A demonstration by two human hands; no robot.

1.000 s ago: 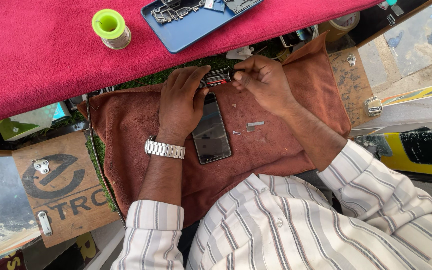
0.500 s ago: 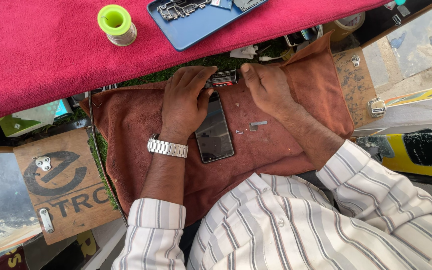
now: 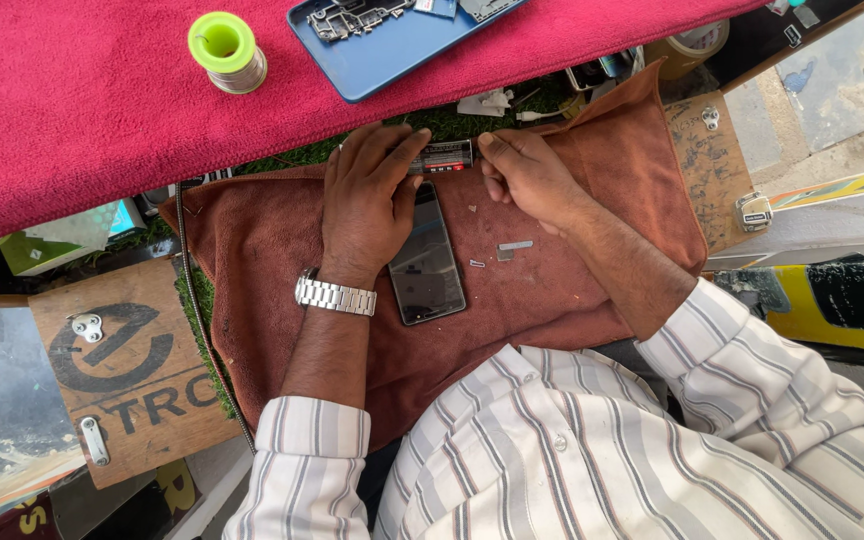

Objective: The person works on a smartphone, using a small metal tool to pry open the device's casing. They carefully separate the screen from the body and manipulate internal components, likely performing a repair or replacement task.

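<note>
Phone [image 3: 426, 258]: lies flat, dark glass up, on the brown cloth [image 3: 252, 250], partly under the left hand and just below a small grey part.
Left fingers [image 3: 392, 150]: spread flat and apart; they rest on the cloth and the phone's upper left edge, and the tips reach the grey part. They grip nothing.
Right fingers [image 3: 497, 150]: curled together, tips at the right end of the grey part; whether they pinch anything I cannot tell.
Grey part [image 3: 444, 156]: narrow ribbed strip with red marks, between both hands at the cloth's top edge; its kind is hard to make out.
Handling: the phone looks thin, stiff and smooth, so likely slippery and its glass fragile; best taken by the long side edges, not the face.
Loose bits [image 3: 514, 246]: small metal pieces on the cloth right of the phone, light and easy to scatter.
Watch [image 3: 336, 295]: metal band on the left wrist.
Farther out: red cloth [image 3: 72, 120] on the bench carries a green spool [image 3: 223, 47] and a blue tray [image 3: 402, 50], cut off by the top edge.
Hidden: the phone's upper left corner, under the left palm.
</note>
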